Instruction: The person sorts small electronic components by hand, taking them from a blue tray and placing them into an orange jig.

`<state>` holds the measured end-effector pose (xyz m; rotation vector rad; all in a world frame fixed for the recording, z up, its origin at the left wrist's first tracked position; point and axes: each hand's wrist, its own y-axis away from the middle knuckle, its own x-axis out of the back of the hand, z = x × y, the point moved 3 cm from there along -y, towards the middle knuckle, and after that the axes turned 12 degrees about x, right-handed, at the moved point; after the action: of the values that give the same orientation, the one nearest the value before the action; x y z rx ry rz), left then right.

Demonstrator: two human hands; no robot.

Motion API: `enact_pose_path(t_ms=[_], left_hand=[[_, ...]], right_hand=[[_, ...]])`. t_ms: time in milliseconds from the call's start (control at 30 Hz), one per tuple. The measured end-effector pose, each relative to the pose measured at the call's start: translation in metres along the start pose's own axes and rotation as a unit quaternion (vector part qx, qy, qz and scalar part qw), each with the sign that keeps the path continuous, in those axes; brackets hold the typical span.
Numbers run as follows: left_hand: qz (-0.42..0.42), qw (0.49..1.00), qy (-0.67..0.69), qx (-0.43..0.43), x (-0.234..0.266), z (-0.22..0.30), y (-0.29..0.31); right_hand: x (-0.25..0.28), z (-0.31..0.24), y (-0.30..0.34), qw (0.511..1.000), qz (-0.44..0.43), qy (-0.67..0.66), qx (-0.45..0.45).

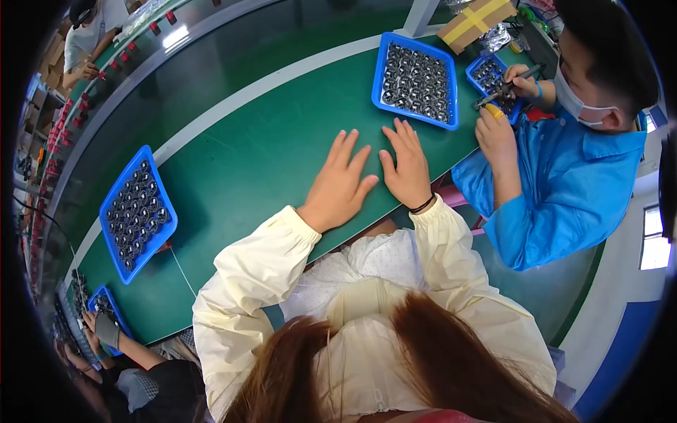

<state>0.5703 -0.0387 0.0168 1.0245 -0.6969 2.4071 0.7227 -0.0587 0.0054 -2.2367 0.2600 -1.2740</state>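
Observation:
Both my hands rest palm down on the green tabletop (261, 158), with nothing in them. My left hand (338, 185) lies flat, its fingers spread and pointing away from me. Just right of it is my right hand (406, 166), fingers apart, a dark band at the wrist. Beyond the right hand stands a blue tray (379, 88) with rows of small round black and silver parts (419, 79). Off to the left, a second blue tray (125, 271) holds several similar parts (139, 211). Neither hand touches a tray.
At my right, a co-worker in a blue shirt (564, 166) holds a dark tool (511, 84) over a smaller blue tray (471, 68). A cardboard box (476, 25) with yellow tape stands behind. At far left, a gloved co-worker's hand (107, 330) is by another blue tray (123, 324).

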Motion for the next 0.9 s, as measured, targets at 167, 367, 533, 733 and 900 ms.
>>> enact_pose_path(t_ms=[167,367,533,733,900], left_hand=[[-0.054,0.997,-0.058,-0.024,-0.006,-0.001,-0.003],[-0.049,0.996,-0.071,-0.029,-0.009,0.000,-0.002],[-0.047,0.994,-0.083,-0.052,-0.010,0.001,0.000],[-0.021,0.994,-0.085,-0.062,-0.008,-0.002,0.002],[-0.012,0.994,-0.088,-0.066,-0.009,-0.004,0.004]], right_hand=[[0.000,0.004,-0.002,0.999,0.039,-0.009,-0.012],[0.003,0.002,0.000,0.996,0.092,-0.014,-0.013],[0.012,-0.016,0.005,0.987,0.144,-0.049,0.056],[0.010,-0.027,0.013,0.975,0.168,-0.048,0.138],[-0.002,-0.042,0.035,0.972,0.173,-0.077,0.142]])
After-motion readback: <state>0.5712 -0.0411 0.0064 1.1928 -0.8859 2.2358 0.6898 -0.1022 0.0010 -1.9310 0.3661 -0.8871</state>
